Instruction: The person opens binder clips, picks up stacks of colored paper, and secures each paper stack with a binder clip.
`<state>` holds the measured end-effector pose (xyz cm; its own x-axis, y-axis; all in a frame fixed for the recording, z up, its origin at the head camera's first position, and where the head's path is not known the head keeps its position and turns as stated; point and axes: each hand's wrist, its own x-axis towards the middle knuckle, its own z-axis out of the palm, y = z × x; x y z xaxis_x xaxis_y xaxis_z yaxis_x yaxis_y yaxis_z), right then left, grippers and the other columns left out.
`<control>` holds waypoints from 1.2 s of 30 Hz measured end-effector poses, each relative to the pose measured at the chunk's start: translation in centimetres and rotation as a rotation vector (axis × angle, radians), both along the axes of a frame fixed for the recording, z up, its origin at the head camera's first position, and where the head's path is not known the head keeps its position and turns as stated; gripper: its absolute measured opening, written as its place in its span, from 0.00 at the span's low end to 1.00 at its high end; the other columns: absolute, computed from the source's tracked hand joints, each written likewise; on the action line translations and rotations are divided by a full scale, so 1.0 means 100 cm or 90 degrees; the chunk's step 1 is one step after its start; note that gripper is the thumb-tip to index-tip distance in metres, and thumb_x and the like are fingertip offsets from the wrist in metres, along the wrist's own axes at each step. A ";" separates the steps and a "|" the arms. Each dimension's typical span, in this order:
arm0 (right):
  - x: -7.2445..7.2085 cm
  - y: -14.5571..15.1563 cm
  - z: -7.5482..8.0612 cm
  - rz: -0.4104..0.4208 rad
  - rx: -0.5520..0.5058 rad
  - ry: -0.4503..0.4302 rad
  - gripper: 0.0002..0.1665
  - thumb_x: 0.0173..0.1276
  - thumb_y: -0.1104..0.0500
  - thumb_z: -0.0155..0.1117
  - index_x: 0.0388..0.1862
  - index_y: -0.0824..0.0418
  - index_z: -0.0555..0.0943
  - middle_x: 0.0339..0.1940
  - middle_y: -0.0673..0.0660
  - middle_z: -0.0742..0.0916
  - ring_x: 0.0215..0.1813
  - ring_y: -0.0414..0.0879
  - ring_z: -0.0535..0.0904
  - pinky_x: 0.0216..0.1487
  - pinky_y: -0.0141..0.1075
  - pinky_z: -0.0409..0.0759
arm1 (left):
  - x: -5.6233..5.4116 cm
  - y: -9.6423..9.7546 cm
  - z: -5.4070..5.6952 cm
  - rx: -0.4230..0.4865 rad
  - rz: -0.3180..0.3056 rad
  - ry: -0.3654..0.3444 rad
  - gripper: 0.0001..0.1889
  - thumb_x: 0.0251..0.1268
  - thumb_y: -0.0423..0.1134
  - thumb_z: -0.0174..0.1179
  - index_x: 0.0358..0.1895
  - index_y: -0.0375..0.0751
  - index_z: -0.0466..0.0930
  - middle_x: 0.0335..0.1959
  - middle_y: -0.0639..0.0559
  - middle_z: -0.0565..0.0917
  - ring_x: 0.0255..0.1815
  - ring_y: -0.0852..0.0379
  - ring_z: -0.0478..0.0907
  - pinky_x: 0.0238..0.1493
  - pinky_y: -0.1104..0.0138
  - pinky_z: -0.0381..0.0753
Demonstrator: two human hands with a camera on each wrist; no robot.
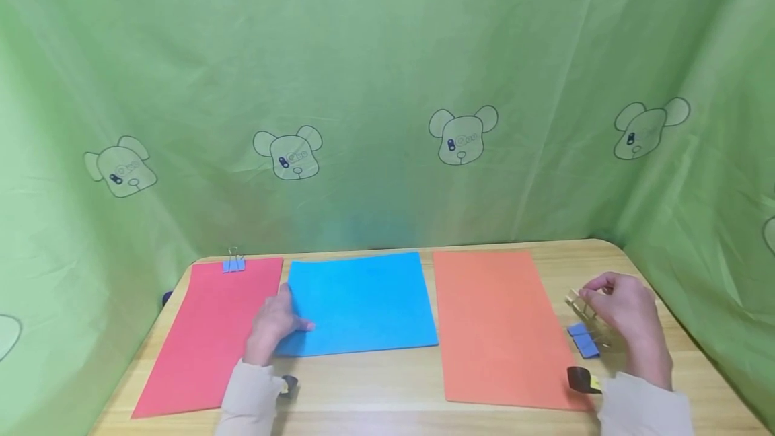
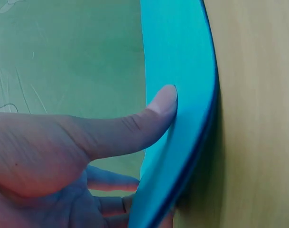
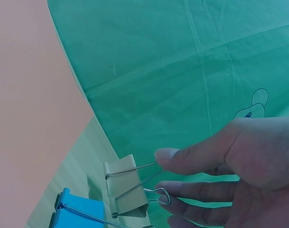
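Observation:
My left hand (image 1: 275, 321) grips the left edge of a stack of blue paper (image 1: 363, 301). In the left wrist view, the thumb presses on top, the other fingers reach beneath, and the paper's edge (image 2: 182, 156) bows upward. At the table's right side, my right hand (image 1: 630, 308) holds a pale yellow binder clip (image 3: 127, 187) by its wire handles, thumb on one side and fingers on the other. The clip's jaws appear closed, with no paper between them. Just nearer than it, a blue binder clip (image 1: 584, 342) lies on the table.
Orange paper (image 1: 499, 328) lies between the blue stack and the clips. On the left is red paper (image 1: 194, 338), with a blue binder clip (image 1: 233, 266) on its far edge. Green curtain (image 1: 375, 86) surrounds the wooden table (image 1: 363, 385) behind and at both sides.

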<state>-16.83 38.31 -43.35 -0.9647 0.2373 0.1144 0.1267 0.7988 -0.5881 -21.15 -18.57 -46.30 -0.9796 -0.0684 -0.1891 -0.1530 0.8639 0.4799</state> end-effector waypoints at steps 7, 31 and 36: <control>0.000 -0.003 0.001 -0.020 -0.007 0.015 0.11 0.68 0.59 0.67 0.39 0.69 0.85 0.42 0.70 0.86 0.41 0.59 0.78 0.34 0.42 0.71 | -0.005 -0.009 -0.008 0.059 0.016 0.005 0.43 0.66 0.37 0.70 0.73 0.18 0.53 0.67 0.20 0.69 0.67 0.26 0.69 0.66 0.38 0.70; 0.000 -0.004 0.003 -0.012 -0.027 0.003 0.13 0.69 0.59 0.67 0.42 0.70 0.84 0.44 0.70 0.86 0.42 0.57 0.78 0.36 0.41 0.72 | -0.015 -0.026 -0.016 0.477 0.011 -0.044 0.16 0.75 0.24 0.47 0.60 0.38 0.60 0.60 0.30 0.63 0.69 0.29 0.57 0.67 0.38 0.61; 0.000 -0.003 0.002 -0.010 -0.034 0.005 0.13 0.68 0.59 0.68 0.43 0.70 0.84 0.44 0.69 0.86 0.42 0.55 0.79 0.37 0.42 0.73 | -0.019 -0.027 -0.018 0.583 0.046 -0.093 0.36 0.72 0.23 0.47 0.81 0.39 0.47 0.80 0.26 0.42 0.80 0.25 0.35 0.74 0.33 0.39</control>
<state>-16.81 38.01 -43.20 -0.9596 0.2592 0.1092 0.1344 0.7637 -0.6314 -23.04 -21.28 -48.15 -0.9410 0.1089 -0.3204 -0.3040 0.1437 0.9418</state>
